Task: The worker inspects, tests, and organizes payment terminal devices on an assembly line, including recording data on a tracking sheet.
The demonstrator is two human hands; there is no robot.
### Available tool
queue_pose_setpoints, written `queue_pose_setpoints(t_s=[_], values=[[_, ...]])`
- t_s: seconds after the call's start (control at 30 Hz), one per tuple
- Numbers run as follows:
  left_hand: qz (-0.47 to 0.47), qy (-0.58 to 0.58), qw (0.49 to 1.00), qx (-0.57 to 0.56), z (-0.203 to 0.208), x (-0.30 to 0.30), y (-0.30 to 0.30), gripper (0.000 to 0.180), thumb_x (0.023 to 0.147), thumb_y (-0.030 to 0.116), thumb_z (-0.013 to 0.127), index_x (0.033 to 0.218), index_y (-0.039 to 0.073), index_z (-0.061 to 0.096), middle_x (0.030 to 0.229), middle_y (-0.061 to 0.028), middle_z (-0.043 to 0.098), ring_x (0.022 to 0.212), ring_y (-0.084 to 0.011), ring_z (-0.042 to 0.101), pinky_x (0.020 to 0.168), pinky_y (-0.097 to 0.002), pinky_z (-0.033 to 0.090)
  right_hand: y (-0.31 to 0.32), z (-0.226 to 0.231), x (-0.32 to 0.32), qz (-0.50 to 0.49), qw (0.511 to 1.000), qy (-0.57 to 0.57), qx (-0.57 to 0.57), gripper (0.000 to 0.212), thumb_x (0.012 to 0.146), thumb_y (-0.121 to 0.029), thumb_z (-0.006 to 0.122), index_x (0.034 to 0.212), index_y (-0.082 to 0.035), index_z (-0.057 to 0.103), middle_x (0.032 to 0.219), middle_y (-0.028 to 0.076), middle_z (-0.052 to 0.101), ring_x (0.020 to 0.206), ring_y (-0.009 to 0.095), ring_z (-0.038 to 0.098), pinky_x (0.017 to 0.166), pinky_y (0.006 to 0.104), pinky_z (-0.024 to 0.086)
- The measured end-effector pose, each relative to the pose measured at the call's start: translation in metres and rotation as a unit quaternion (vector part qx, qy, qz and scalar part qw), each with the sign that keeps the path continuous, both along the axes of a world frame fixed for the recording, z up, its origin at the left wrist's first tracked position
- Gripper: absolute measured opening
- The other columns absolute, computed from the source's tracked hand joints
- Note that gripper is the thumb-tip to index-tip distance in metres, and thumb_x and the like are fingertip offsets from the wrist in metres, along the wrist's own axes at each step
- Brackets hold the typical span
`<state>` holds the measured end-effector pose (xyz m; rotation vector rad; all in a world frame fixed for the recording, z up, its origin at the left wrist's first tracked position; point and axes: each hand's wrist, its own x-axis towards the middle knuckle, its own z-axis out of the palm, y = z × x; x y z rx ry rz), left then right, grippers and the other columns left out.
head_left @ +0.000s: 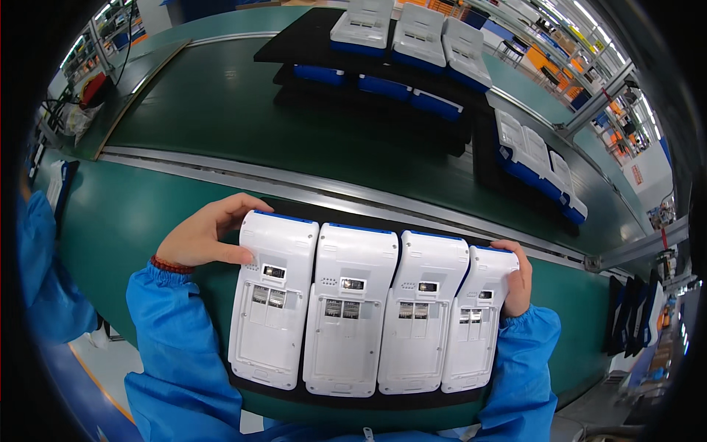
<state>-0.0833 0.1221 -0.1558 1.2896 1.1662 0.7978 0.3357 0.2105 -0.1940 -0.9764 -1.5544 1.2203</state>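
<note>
Several white handheld devices with blue edges lie side by side, backs up, on a black foam sheet [423, 401] in front of me. Each shows an uncovered recess with metal contacts and a small dark window above it. My left hand [195, 234] grips the upper left corner of the leftmost device [266, 339], thumb on its back and fingers behind its top. At the other end, my right hand [520, 283] is wrapped around the upper right edge of the rightmost device [469, 353]. Between them sit the middle devices [342, 361], touched by neither hand.
Beyond a metal rail [294, 181] runs a dark green conveyor belt [213, 110]. Stacked black sheets [294, 48] on it carry more white and blue devices [420, 37]. Another loaded sheet is at right. A co-worker's blue sleeve [51, 280] shows at far left.
</note>
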Motion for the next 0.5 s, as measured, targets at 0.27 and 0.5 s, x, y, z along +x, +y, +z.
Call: queue_pose_setpoints(t_s=[0.27, 0.5], values=[[0.116, 0.059, 0.982, 0.138, 0.007, 0.038, -0.002, 0.053, 0.063, 0.026, 0.07, 0.105, -0.001, 0.051, 0.102, -0.0117, 0.053, 0.098, -0.0216, 0.048, 0.086, -0.0322, 0.036, -0.004, 0.004, 0.001, 0.002, 0.999, -0.03, -0.035, 0.038, 0.07, -0.022, 0.059, 0.099, 0.001, 0.05, 0.083, 0.008, 0.056, 0.074, 0.012, 0.053, 0.066, 0.0235, 0.043], [0.055, 0.462, 0.821, 0.333, 0.021, 0.071, -0.005, 0.04, 0.069, 0.026, 0.064, 0.101, 0.003, 0.055, 0.105, -0.0112, 0.053, 0.103, -0.0302, 0.044, 0.092, -0.0421, 0.03, -0.004, 0.003, -0.001, -0.001, 0.999, -0.011, -0.038, 0.033, 0.072, -0.018, 0.059, 0.099, 0.001, 0.051, 0.081, 0.008, 0.057, 0.072, 0.011, 0.054, 0.064, 0.0232, 0.043]])
